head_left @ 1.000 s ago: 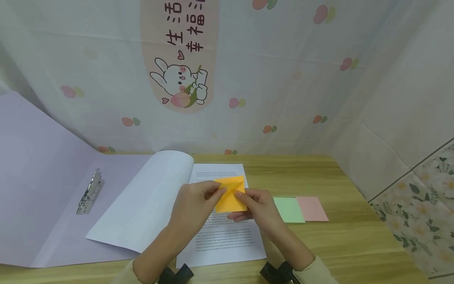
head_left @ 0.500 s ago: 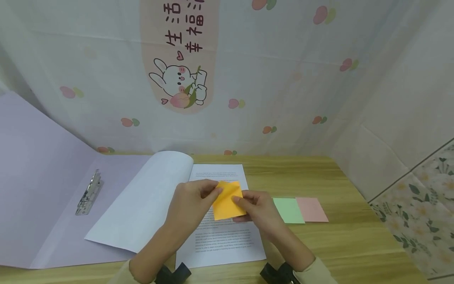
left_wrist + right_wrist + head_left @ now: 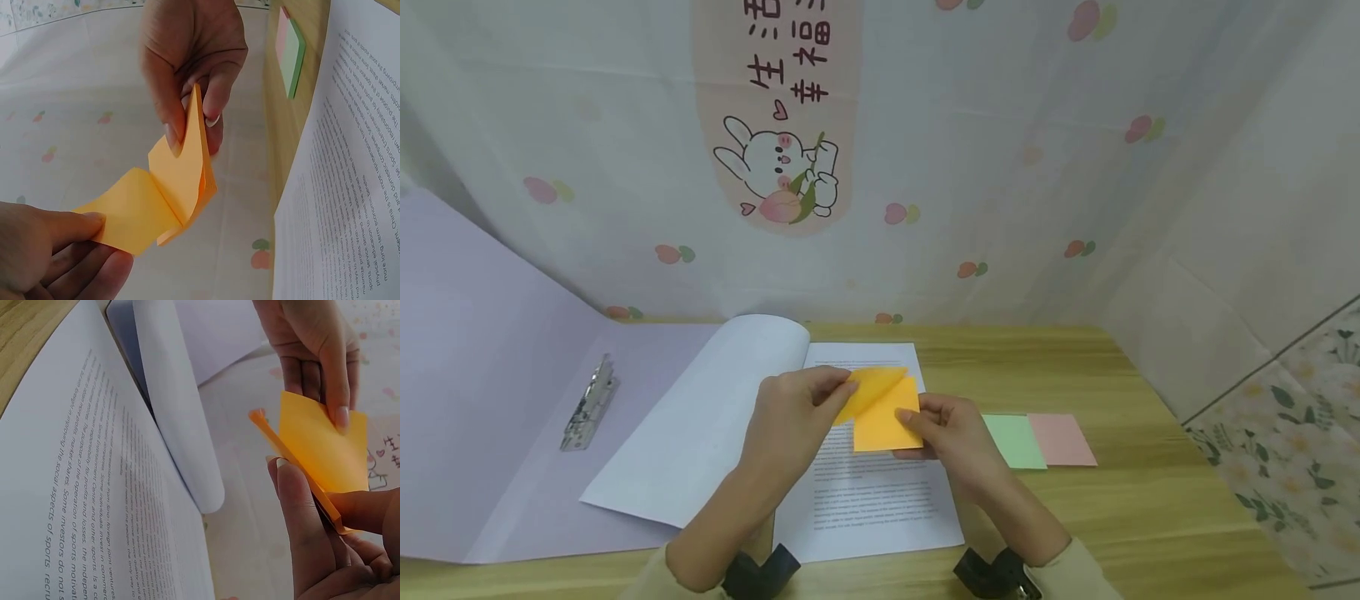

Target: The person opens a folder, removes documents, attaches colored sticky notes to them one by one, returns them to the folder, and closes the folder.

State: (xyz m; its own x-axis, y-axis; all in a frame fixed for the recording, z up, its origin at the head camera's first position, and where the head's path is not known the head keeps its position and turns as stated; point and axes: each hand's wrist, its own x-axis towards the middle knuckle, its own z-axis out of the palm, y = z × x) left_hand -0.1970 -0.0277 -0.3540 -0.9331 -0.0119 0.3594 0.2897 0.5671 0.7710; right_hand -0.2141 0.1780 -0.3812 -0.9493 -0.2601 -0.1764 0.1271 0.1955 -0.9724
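An orange sticky note pad (image 3: 886,429) is held above a printed page (image 3: 880,508). My right hand (image 3: 955,437) grips the pad at its right side, thumb on top and fingers beneath. The left hand (image 3: 797,417) pinches the top sticky note (image 3: 128,215) between thumb and fingers. That note is lifted away from the pad and bends toward the left. In the left wrist view the note still meets the pad along one edge. The right wrist view shows the pad's thick side and the raised sheet behind it.
Green (image 3: 1017,442) and pink sticky note pads (image 3: 1062,440) lie on the wooden table (image 3: 1150,508) at the right. A lilac folder (image 3: 490,417) with a metal clip (image 3: 589,408) lies open at the left, a turned-over sheet (image 3: 700,442) curling across it.
My left hand has drawn slightly left and up, peeling the top sticky note away from the pad. My right hand keeps its grip on the pad.
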